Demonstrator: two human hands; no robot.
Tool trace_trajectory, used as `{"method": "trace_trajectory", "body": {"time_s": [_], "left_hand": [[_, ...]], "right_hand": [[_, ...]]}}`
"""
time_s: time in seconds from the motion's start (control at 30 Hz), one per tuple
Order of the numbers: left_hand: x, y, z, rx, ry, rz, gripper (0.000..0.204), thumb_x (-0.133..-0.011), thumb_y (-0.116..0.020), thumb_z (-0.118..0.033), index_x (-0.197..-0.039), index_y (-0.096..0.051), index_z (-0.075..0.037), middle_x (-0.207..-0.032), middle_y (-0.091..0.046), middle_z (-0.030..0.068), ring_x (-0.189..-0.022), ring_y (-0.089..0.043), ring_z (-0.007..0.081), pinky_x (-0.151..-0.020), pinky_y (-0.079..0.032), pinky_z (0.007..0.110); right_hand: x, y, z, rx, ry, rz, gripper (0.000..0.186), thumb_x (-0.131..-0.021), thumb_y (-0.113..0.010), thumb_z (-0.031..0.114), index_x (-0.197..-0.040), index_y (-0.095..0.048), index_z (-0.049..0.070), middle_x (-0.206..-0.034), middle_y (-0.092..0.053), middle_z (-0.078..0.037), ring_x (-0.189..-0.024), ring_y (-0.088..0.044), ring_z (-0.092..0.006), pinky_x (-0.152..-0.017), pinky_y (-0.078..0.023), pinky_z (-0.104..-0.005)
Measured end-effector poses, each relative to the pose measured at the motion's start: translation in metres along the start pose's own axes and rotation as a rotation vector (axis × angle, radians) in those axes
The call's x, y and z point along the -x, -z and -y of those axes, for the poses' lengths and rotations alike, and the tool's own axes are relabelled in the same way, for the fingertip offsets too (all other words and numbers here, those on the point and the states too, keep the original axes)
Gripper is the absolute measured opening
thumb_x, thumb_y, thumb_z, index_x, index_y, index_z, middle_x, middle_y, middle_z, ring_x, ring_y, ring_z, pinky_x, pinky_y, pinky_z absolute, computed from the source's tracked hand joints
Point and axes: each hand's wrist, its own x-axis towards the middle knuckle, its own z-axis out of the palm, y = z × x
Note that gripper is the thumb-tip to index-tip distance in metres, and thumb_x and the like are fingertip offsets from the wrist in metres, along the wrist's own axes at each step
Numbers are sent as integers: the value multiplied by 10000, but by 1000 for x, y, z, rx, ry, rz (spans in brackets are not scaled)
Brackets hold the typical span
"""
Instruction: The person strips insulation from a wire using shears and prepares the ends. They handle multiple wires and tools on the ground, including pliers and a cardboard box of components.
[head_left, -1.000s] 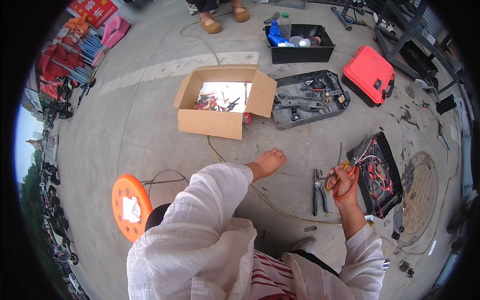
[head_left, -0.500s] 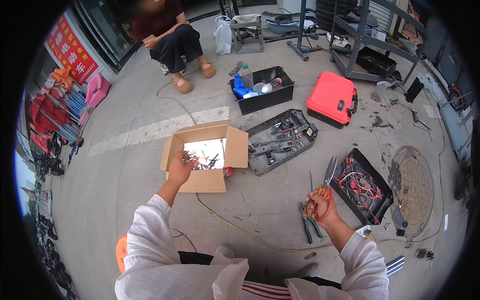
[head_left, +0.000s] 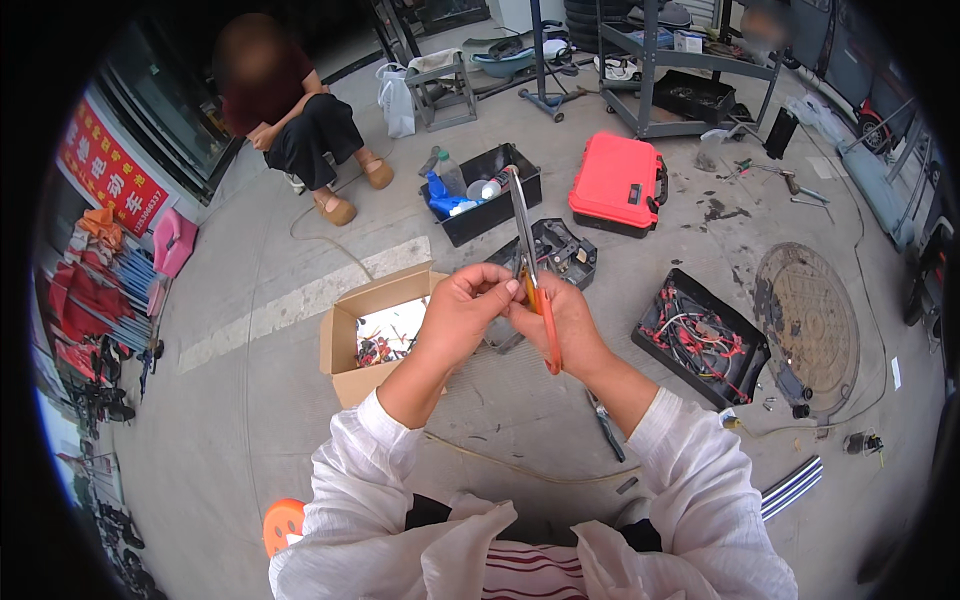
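Note:
My right hand (head_left: 565,325) is closed on scissors (head_left: 522,220) with red-orange and yellow handles, held up at mid-view, blades pointing away from me. Against them, my left hand (head_left: 465,310) is pinched around something small, hidden by the fingers. Behind both hands lies a grimy black housing (head_left: 571,262) of parts, partly covered. To the left stands an open cardboard box (head_left: 352,385) with small wires and bits on a white surface inside. A black tray (head_left: 742,350) of red and white wires sits to the right, pliers (head_left: 607,430) on the floor below it.
A person (head_left: 310,140) crouches at back left. Behind my hands are a black tub (head_left: 475,227) of bottles and a red case (head_left: 612,175); farther right, a metal cart (head_left: 690,130). A manhole cover (head_left: 815,330) lies right. An orange stool (head_left: 285,520) is at lower left, a cable (head_left: 530,470) across the floor.
My left hand has come from the cardboard box to the middle, meeting the right hand. The scissors have moved up and left with my right hand. The camera's view has tilted upward.

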Motion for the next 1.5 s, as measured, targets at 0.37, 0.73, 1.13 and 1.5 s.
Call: {"method": "trace_trajectory", "body": {"time_s": [0.37, 0.73, 1.13, 1.5], "left_hand": [[59, -6, -56, 476, -52, -205, 111, -1004, -403, -193, -1064, -441, -109, -770, -437, 2, -717, -490, 140, -828, -503, 397], [100, -36, -58, 370, -235, -498, 104, -997, -430, -193, -1054, -451, -109, -787, -447, 2, -763, -491, 130, -874, -494, 375], [51, -46, -18, 421, -167, -267, 126, -986, -450, -167, -1087, -459, -91, -929, -577, 68, -889, -606, 194, -871, -515, 379], [61, -42, -29, -1175, -547, -187, 380, -852, -646, -128, -1209, -552, -42, -1109, -630, 147, -1113, -571, 285, -1048, -335, 441]], "right_hand": [[2, 52, 43, 380, 213, 95, 443, -849, -684, 361, -999, -522, -23, -791, -594, -114, -686, -557, -172, -635, -478, -304], [34, 9, 30, -299, -87, 556, 259, -854, -684, 210, -966, -619, -14, -798, -605, -29, -744, -541, -80, -660, -456, -231], [27, 50, 30, -284, -61, 240, 237, -838, -599, 141, -1005, -595, -26, -827, -637, -98, -688, -564, -103, -615, -442, -229], [23, 47, 36, -270, -122, 306, 202, -847, -599, 153, -918, -599, -36, -761, -618, -62, -622, -519, -80, -566, -433, -223]]}}
